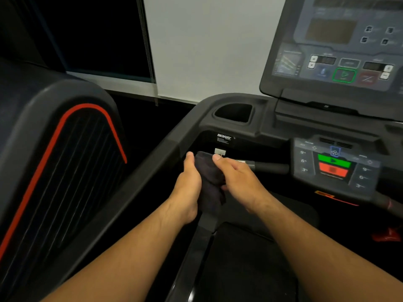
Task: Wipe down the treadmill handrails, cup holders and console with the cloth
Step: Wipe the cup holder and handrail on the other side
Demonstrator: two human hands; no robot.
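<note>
Your treadmill (272, 127) fills the right and middle of the view. A neighbouring machine (54, 171) with a red trim line stands just beside it on your left, against a white wall (207, 51). The console (335, 44) rises at the upper right, its screen dark. The left handrail (152, 166) runs from the lower left up to the front housing. Below the console sits a smaller control panel (333, 166) with a green and a red button, and a short crossbar (268, 167) reaches out from its left side. The cup holder (234, 112) opens at the head of the handrail.

Both your forearms come in from the bottom edge and meet in the middle. The left grip (187, 182) and the right grip (235, 179) are both clamped on the cloth (210, 177), a dark bunched wad pressed between them. Each thumb lies against its upper end. The right fingers curl under it, while the left fingers are hidden behind it. The cloth is just inside the left handrail, below the cup holder and left of the crossbar. You cannot tell whether it touches the machine.
</note>
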